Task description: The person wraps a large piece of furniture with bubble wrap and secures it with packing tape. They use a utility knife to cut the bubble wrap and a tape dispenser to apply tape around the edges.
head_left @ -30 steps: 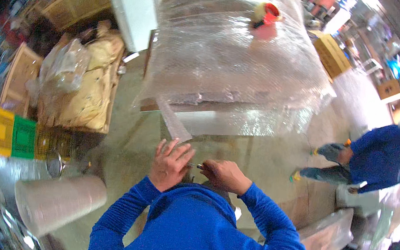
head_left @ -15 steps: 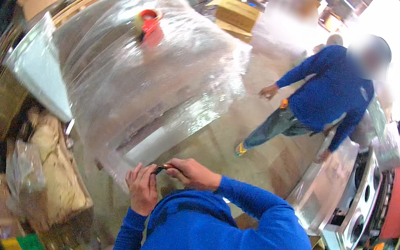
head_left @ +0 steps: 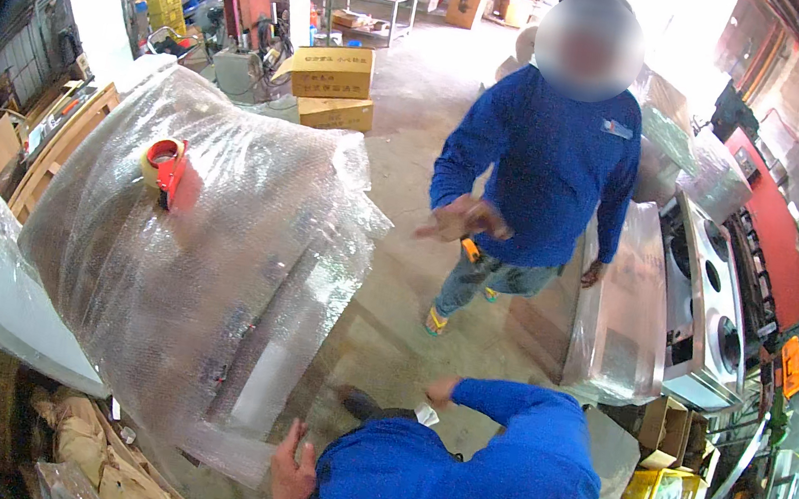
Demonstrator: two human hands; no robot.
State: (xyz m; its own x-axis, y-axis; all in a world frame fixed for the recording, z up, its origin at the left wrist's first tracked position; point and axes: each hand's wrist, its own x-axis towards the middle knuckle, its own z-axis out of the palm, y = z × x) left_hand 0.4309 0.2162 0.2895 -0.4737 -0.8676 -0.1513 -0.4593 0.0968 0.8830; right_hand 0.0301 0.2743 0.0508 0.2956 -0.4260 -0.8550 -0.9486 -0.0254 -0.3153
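Observation:
My left hand (head_left: 292,473) is beside the near corner of a large bubble-wrapped item (head_left: 185,272), its fingers stretched out and nothing plainly held. My right hand (head_left: 443,390) is in front of my chest; its fingers are hidden or blurred, so whether it holds something does not show. On top of the bubble wrap lies a red tape dispenser (head_left: 170,177) with a roll of tape. Clear plastic drapes over the item's near edge, and a pale flat strip shows through it.
A co-worker (head_left: 546,168) in a blue shirt stands ahead, one hand raised. Stacked cardboard boxes (head_left: 334,74) stand beyond the wrapped item. At right are a wrapped metal unit (head_left: 624,309), a steel stove (head_left: 711,301) and yellow crates (head_left: 658,494). Brown crumpled paper (head_left: 82,435) lies at left.
My hands have come apart; the small dark object between them no longer shows. My view has tilted up. The co-worker now faces me with a hand lifted.

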